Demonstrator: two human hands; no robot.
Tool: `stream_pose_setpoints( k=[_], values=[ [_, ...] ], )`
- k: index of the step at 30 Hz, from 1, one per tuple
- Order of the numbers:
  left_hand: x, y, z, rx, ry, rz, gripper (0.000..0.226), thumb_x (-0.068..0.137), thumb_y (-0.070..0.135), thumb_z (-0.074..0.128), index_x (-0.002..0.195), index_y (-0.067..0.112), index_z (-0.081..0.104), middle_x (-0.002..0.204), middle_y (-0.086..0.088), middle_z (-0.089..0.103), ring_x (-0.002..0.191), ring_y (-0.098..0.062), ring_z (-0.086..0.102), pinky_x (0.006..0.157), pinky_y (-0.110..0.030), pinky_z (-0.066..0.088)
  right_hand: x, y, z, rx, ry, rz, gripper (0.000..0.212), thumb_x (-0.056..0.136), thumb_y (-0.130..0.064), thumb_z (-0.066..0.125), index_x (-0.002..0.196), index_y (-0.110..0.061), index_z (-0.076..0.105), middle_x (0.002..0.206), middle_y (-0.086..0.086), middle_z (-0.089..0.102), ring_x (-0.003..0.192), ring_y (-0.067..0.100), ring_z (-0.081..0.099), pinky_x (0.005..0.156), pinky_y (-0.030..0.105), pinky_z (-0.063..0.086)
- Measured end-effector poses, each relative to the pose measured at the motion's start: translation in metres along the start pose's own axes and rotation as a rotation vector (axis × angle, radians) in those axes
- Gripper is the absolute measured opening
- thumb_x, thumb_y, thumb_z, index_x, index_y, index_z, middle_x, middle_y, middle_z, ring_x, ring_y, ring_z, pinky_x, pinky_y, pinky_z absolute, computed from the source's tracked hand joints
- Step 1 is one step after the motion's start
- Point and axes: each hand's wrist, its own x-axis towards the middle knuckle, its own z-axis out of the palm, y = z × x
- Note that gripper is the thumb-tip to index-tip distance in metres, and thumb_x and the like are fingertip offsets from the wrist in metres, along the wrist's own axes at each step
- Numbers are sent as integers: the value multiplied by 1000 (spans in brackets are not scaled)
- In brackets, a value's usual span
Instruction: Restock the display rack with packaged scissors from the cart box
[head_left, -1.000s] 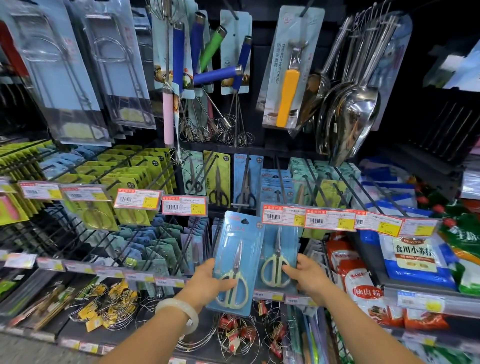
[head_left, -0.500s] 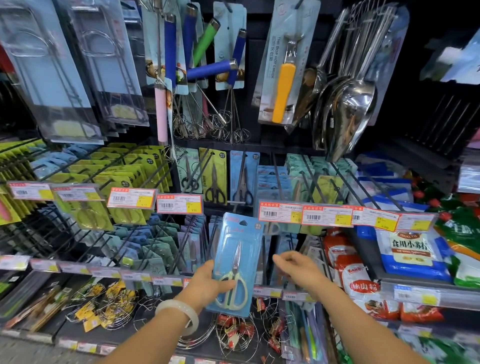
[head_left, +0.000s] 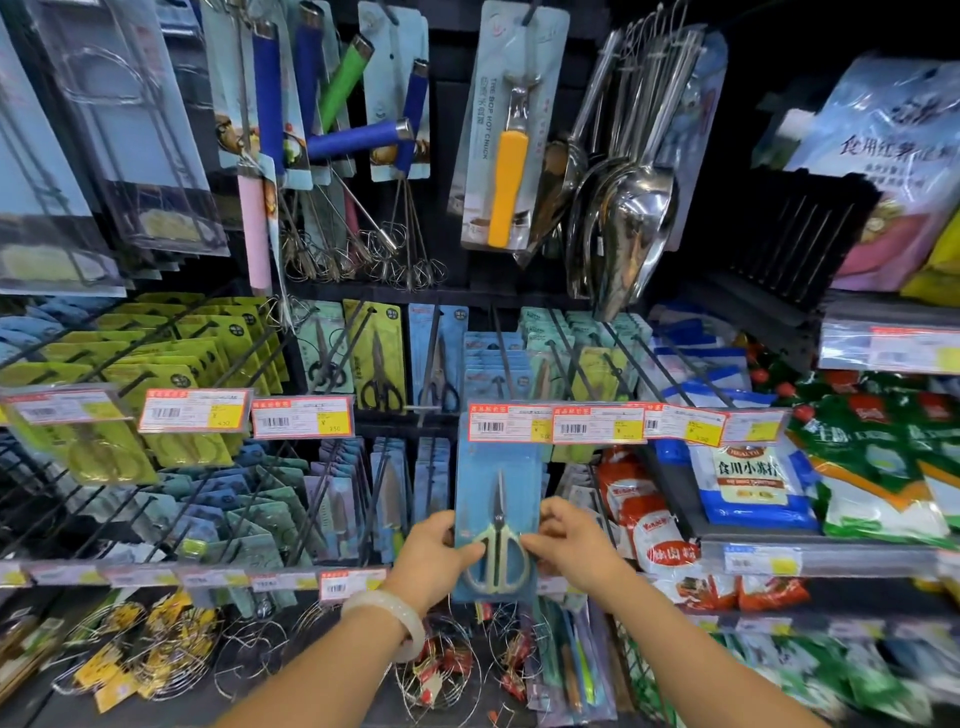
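Note:
A blue blister pack of pale-handled scissors (head_left: 497, 483) stands upright in front of the display rack, its top edge tucked just under a red-bordered price tag (head_left: 509, 423). My left hand (head_left: 435, 558) grips the pack's lower left edge. My right hand (head_left: 574, 545) holds the lower right edge, fingers over the scissor handles. Behind it, black peg hooks (head_left: 498, 343) carry more blue scissors packs (head_left: 491, 358). The cart box is out of view.
Green and teal scissors packs (head_left: 171, 364) fill the pegs to the left. Whisks (head_left: 363, 145) and steel scoops (head_left: 628, 208) hang above. Food bags (head_left: 748, 483) sit on shelves to the right. Wire racks (head_left: 156, 654) lie on the bottom shelf.
My left hand carried the scissors pack rightward and up under the price tag. My right hand, which had let go of another pack, came back and took hold of this one's right edge.

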Motion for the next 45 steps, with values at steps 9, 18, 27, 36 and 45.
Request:
stream_pose_setpoints(
  k=[9,18,27,36,45],
  values=[
    [13,16,4,14,75,16,11,85,12,67,87,16,57,70,3,58,59,-9,53,56,-21,44,17,-3,-6,42,42,16,7,90,-12,58,94,-12,54,86,14,60,73,21,57,63,29,48],
    [17,13,2,3,105,4,12,85,13,67,88,22,60,78,-11,65,75,-26,62,79,-43,57,30,2,-1,73,56,39,12,90,-12,59,81,-19,53,74,11,55,68,22,51,67,37,46],
    [34,12,3,136,108,-95,45,89,21,63,129,9,49,115,-10,61,100,-23,60,91,-37,51,49,4,3,-44,130,104,15,90,-20,59,102,-15,51,87,7,58,70,18,55,67,37,51],
    [27,5,8,456,49,-108,79,88,26,64,149,14,16,150,-13,31,134,-29,39,108,-36,37,40,5,1,-303,134,172,60,93,-27,53,144,-8,27,142,11,43,126,26,47,102,31,38],
    [4,13,55,1017,-168,249,83,89,22,59,151,15,4,159,-11,0,147,-27,-2,121,-40,6,-20,36,2,-698,168,142,63,86,-23,60,141,-11,32,141,10,39,130,27,38,106,33,36]
  ],
)
